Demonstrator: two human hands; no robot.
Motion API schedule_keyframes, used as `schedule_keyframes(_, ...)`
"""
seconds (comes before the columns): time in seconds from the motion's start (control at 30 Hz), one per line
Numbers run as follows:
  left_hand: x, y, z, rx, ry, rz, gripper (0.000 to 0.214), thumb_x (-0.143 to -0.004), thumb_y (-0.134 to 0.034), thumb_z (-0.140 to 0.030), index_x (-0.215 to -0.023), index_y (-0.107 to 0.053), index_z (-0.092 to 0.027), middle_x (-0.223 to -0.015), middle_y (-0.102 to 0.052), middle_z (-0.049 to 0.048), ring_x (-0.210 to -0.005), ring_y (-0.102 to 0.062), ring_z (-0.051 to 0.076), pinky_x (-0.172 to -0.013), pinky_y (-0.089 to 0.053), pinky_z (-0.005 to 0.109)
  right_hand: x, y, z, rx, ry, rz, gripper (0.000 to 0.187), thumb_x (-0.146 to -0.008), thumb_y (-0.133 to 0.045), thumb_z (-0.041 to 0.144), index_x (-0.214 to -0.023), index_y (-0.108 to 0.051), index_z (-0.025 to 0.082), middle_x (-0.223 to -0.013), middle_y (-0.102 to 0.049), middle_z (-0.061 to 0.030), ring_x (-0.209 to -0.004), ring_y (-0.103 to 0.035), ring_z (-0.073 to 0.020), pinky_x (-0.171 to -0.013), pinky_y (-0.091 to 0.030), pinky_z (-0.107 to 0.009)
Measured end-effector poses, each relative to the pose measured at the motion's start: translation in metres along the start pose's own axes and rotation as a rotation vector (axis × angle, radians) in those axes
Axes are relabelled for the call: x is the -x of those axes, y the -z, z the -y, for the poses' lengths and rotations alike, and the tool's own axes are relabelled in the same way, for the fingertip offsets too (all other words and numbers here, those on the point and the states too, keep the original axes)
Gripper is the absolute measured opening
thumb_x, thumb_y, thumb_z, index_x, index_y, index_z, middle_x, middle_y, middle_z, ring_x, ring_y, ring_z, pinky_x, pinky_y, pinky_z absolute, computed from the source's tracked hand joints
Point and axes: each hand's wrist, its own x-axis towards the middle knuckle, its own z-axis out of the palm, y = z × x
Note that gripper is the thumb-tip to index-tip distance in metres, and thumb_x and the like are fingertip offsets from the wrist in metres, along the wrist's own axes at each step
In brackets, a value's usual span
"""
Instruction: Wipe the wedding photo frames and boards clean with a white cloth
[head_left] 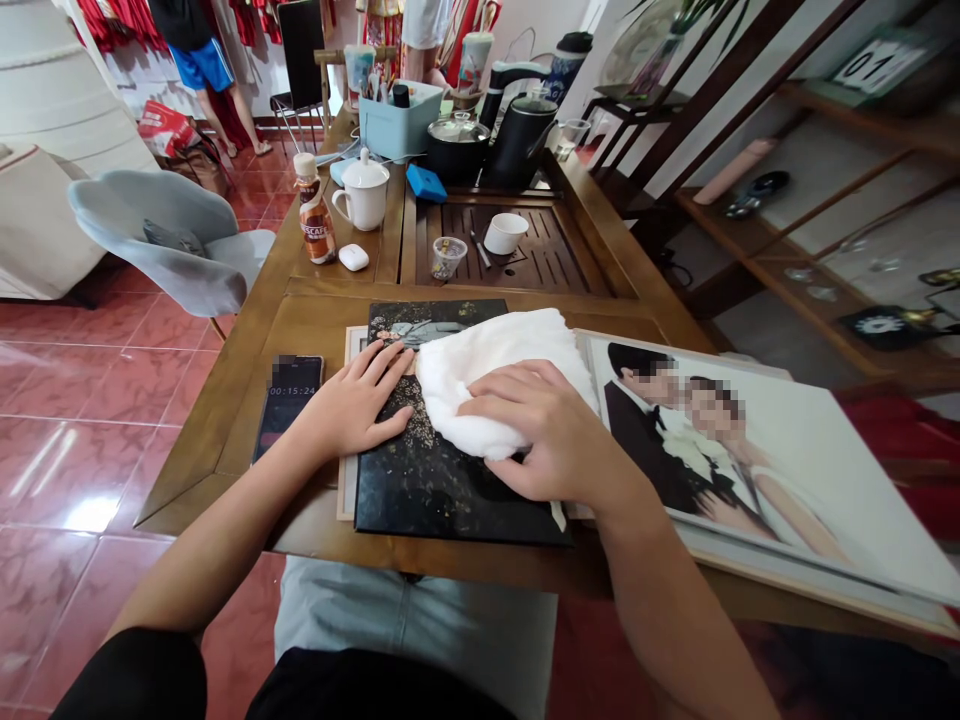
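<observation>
A dark, glossy photo panel point(457, 500) with pale speckled patterns lies flat near the table's front edge, on top of a light-framed piece point(346, 490). My left hand point(367, 400) rests flat on its left side, fingers spread. Bunched under my right hand point(544, 425) is a white cloth point(510, 350), gripped by curled fingers and pressed on the panel's right half. The cloth hides much of the panel's picture. To the right lies a large wedding photo point(780, 450) of a couple, close to my right forearm.
A phone point(289, 400) showing a timer lies left of the panel. Farther back stand a bottle point(315, 215), lidded mug point(365, 190), earbud case point(353, 257), small plastic cup point(448, 258), white cup point(506, 233) and kettle point(519, 140). A grey chair point(176, 240) and a person point(199, 60) are beyond.
</observation>
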Motion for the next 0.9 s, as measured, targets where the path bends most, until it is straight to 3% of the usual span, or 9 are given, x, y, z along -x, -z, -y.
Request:
schedule_keyframes(0.13, 0.0001, -0.0001, 0.0, 0.002, -0.001, 0.002, 0.071, -0.106, -0.033, -0.055, -0.156, -0.036, -0.005, -0.167, -0.032, 0.02, -0.157, -0.023, 0.037, -0.129, -0.026, 0.049, -0.001, 0.0004, 0.0024, -0.081, 0.073, 0.029, 0.031, -0.071, -0.055, 0.016, -0.099, -0.069, 0.02, -0.103, -0.072, -0.0054, -0.1, -0.066, -0.0259, -0.096, -0.037, -0.043)
schedule_keyframes(0.37, -0.0002, 0.0, -0.0006, -0.007, 0.006, 0.004, 0.075, -0.106, -0.033, -0.055, -0.161, -0.027, -0.004, -0.167, -0.032, 0.0196, -0.157, -0.023, 0.037, -0.129, -0.025, 0.05, 0.001, 0.0015, -0.003, 0.054, -0.044, -0.009, 0.03, -0.073, -0.057, 0.017, -0.101, -0.07, 0.018, -0.105, -0.072, -0.0087, -0.101, -0.066, -0.0293, -0.095, -0.037, -0.046)
schedule_keyframes(0.6, 0.0005, -0.0011, 0.0011, 0.029, -0.001, -0.011, 0.072, -0.105, -0.035, -0.055, -0.158, -0.034, -0.007, -0.167, -0.033, 0.0195, -0.158, -0.023, 0.036, -0.128, -0.028, 0.05, -0.0007, 0.0009, 0.003, -0.094, 0.071, 0.034, 0.031, -0.071, -0.054, 0.016, -0.098, -0.068, 0.022, -0.102, -0.072, -0.0042, -0.099, -0.066, -0.025, -0.096, -0.036, -0.042)
schedule_keyframes(0.8, -0.0002, -0.0006, -0.0002, 0.013, 0.008, 0.0, 0.075, -0.106, -0.032, -0.056, -0.161, -0.026, -0.006, -0.167, -0.032, 0.0198, -0.158, -0.022, 0.037, -0.128, -0.027, 0.052, 0.0008, 0.0017, -0.0025, 0.055, -0.057, -0.018, 0.03, -0.073, -0.054, 0.017, -0.099, -0.069, 0.02, -0.102, -0.072, -0.0066, -0.1, -0.066, -0.0276, -0.095, -0.036, -0.043)
schedule_keyframes(0.9, 0.0002, -0.0006, -0.0003, 0.007, 0.008, 0.0, 0.074, -0.106, -0.031, -0.056, -0.161, -0.027, -0.006, -0.168, -0.031, 0.0196, -0.158, -0.021, 0.036, -0.128, -0.027, 0.051, -0.0002, 0.0008, 0.0001, 0.032, -0.018, -0.008, 0.029, -0.073, -0.055, 0.017, -0.098, -0.069, 0.019, -0.101, -0.072, -0.0068, -0.099, -0.066, -0.0272, -0.095, -0.036, -0.044)
